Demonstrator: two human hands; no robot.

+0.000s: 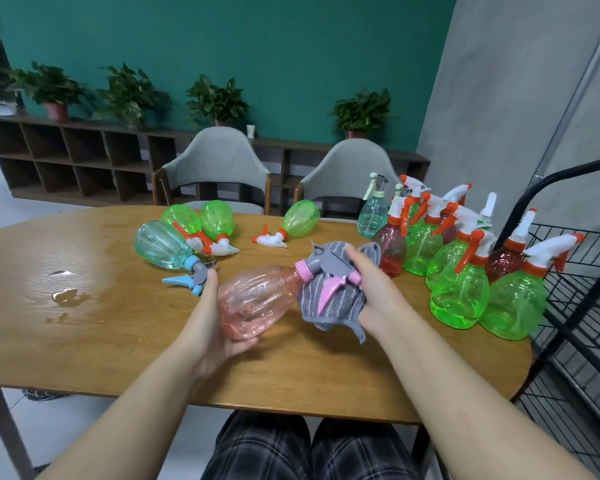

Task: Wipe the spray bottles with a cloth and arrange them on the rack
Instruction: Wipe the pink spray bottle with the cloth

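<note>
My left hand (210, 327) grips the base of a pink spray bottle (253, 299) that lies tilted above the table, its nozzle pointing right. My right hand (374, 292) holds a grey cloth (329, 299) wrapped around the bottle's grey and pink trigger head. Several green, red and teal bottles (461, 271) stand upright at the table's right end. Three green bottles (300, 218) and a teal one (163, 245) lie on their sides further back. A black wire rack (575, 299) stands to the right of the table.
Water puddles (66, 296) lie on the left part of the wooden table (118, 341). Two grey chairs (219, 164) stand behind it. A low shelf with potted plants (132, 95) runs along the teal wall.
</note>
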